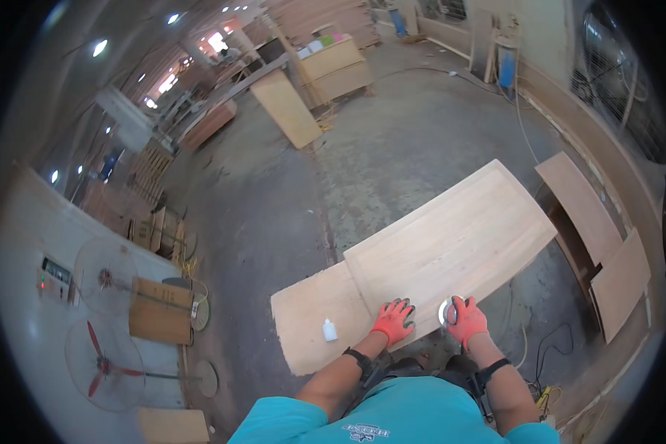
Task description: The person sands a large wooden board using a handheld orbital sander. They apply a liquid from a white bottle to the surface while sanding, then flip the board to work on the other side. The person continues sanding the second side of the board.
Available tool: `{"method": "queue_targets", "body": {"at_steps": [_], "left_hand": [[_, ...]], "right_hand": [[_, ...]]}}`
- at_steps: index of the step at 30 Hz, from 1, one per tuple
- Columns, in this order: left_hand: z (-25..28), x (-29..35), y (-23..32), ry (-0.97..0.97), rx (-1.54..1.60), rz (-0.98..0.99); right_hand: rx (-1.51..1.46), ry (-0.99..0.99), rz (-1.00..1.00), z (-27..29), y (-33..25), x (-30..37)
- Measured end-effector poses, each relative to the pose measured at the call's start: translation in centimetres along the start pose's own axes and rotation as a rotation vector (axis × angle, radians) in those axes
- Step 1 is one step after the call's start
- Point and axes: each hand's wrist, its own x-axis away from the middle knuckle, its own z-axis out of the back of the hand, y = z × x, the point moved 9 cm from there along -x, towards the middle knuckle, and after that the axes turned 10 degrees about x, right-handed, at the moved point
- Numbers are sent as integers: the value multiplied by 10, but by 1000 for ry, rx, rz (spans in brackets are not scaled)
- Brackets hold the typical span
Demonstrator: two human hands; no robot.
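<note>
A pale wooden panel [451,229] lies in front of me, its left end overlapping a lighter board [314,300]. My left hand [394,323], in a red glove with dark fingertips, rests on the panel's near edge, fingers spread and holding nothing. To its right my right hand [466,320], gloved alike, is closed on a round, white-rimmed thing that looks like a roll of tape [444,311], at the panel's near edge. Part of that roll is hidden by the fingers. A small white squeeze bottle [330,330] stands or lies on the lighter board, left of my left hand.
Wooden boards [581,200] lean at the right near the wall. Two stand fans [103,364] and a cardboard box [159,311] are at the left. A sloping panel [286,107] and a workbench [339,70] stand farther off. Cables and a hose cross the floor.
</note>
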Motion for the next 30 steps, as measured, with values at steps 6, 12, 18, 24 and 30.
{"method": "queue_targets", "body": {"at_steps": [6, 12, 18, 24, 30], "left_hand": [[6, 49, -54, 67, -31, -169], [16, 35, -56, 114, 329, -139], [9, 24, -36, -139, 140, -220], [-41, 8, 39, -441, 88, -353], [-129, 28, 131, -742, 312, -138]], "right_hand": [[-224, 116, -77, -51, -29, 53], [-446, 225, -613, -115, 96, 170], [-712, 186, -1202, -243, 160, 376], [-1097, 442, -1927, -417, 141, 554], [-1343, 752, -2325, -510, 116, 667]]}}
